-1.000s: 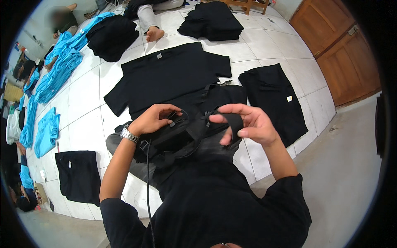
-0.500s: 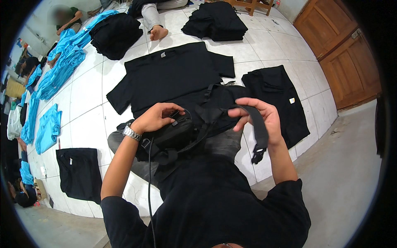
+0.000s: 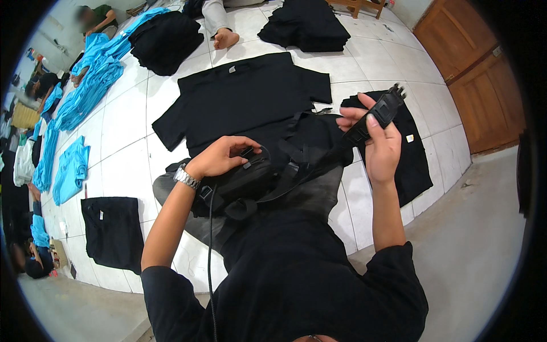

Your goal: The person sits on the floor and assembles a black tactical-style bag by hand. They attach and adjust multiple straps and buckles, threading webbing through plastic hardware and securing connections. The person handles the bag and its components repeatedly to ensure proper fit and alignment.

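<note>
A black waist bag (image 3: 242, 185) lies across my lap, with a cable (image 3: 210, 251) running down from it. My left hand (image 3: 225, 157), wearing a metal watch (image 3: 186, 176), grips the bag's top edge, thumb and fingers curled round a small dark part there. My right hand (image 3: 379, 145) is raised to the right, pinching the bag's black strap (image 3: 359, 132). The strap's plastic buckle (image 3: 387, 107) points up past my fingers. In front of my knees a black T-shirt (image 3: 245, 94) lies spread flat, partly hidden by the bag and its straps.
Folded black garments lie at my right (image 3: 413, 165) and left (image 3: 113, 231). Black piles (image 3: 165, 43) (image 3: 305, 25) stand farther off, near a person's bare foot (image 3: 225, 38). Blue garments (image 3: 85, 94) line the left, where several people sit. A wooden door (image 3: 484, 97) is at right.
My right hand has swung the strap end upward, so its buckle now points up instead of hanging down. My left hand stays at the bag. The view has shifted slightly.
</note>
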The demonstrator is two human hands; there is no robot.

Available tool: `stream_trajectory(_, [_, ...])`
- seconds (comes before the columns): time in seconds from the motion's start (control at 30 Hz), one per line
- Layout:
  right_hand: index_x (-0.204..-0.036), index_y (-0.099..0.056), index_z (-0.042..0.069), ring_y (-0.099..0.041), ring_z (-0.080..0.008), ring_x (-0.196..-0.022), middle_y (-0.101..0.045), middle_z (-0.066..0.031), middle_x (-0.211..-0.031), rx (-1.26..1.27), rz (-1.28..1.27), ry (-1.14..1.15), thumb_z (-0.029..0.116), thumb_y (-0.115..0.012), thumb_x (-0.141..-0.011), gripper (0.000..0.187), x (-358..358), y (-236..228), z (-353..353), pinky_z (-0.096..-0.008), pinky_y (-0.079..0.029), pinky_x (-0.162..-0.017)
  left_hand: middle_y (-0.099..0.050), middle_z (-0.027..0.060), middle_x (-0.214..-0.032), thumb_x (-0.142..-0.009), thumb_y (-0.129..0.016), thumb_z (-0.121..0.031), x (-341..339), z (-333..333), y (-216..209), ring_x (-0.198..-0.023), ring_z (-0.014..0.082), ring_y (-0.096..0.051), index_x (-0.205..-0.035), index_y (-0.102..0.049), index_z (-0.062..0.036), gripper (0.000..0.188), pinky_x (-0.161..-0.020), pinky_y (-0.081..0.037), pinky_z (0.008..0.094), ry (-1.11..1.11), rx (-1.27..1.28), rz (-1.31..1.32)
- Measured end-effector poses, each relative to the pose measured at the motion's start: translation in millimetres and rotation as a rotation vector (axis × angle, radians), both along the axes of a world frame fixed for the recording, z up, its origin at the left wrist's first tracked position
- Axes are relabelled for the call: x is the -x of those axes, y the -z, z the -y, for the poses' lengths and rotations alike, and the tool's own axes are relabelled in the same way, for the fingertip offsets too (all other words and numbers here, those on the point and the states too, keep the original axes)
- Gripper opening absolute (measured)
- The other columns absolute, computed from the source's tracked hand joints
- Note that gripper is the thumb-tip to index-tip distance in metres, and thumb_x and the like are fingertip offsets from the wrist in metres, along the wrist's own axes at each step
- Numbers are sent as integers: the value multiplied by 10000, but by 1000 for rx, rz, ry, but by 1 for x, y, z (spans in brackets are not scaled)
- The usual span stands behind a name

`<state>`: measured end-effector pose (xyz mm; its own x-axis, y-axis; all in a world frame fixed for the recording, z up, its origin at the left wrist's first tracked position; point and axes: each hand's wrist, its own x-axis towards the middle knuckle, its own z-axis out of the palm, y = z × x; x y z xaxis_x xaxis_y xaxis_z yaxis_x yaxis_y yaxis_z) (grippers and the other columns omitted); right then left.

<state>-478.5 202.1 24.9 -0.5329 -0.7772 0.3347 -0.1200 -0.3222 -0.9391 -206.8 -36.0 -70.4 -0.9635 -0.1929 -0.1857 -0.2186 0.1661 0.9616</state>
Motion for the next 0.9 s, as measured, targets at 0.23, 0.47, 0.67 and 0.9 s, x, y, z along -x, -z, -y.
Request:
stream_trajectory(0.23, [-1240, -622, -120, -652, -198, -621, -614, -93, -734, -13, 298, -252, 319, -466, -1151, 475, 9, -4, -5, -354, -576, -593, -689, 159, -1418, -937, -641, 135, -1, -1, 1, -1385, 265, -623, -1416, -637, -2, 498, -1228, -453, 424, -19, -9, 11])
stream_trajectory(0.47, [-1061, -665, -99, -512, -127, -431, -508, -35, -554, -338, 215, -481, 314, -566, -1124, 429, 24, -12, -22, -278, -474, -462, -722, 129, -1354, -915, -651, 142, -2, -5, -1, -1313, 227, -667, -1389, -646, 18, 490, -1170, -501, 374, -42, 30, -34])
stream_trajectory(0.67, [-1052, -660, -110, -552, -177, -454, -554, -85, -588, -393, 219, -463, 279, -504, -1121, 425, 21, 0, -23, -315, -500, -481, -721, 158, -1377, -937, -691, 94, 1, -11, -11, -1327, 265, -668, -1440, -641, -7, 515, -1199, -487, 430, -51, 85, -11])
stream_trajectory(0.9, [-1313, -682, -116, -686, -214, -573, -712, -135, -748, -412, 295, -551, 229, -504, -1103, 442, 16, -2, -15, -351, -593, -590, -766, 128, -1302, -926, -717, 53, 1, -22, -21, -1206, 246, -732, -1400, -692, -41, 484, -1075, -577, 404, -95, 166, -13])
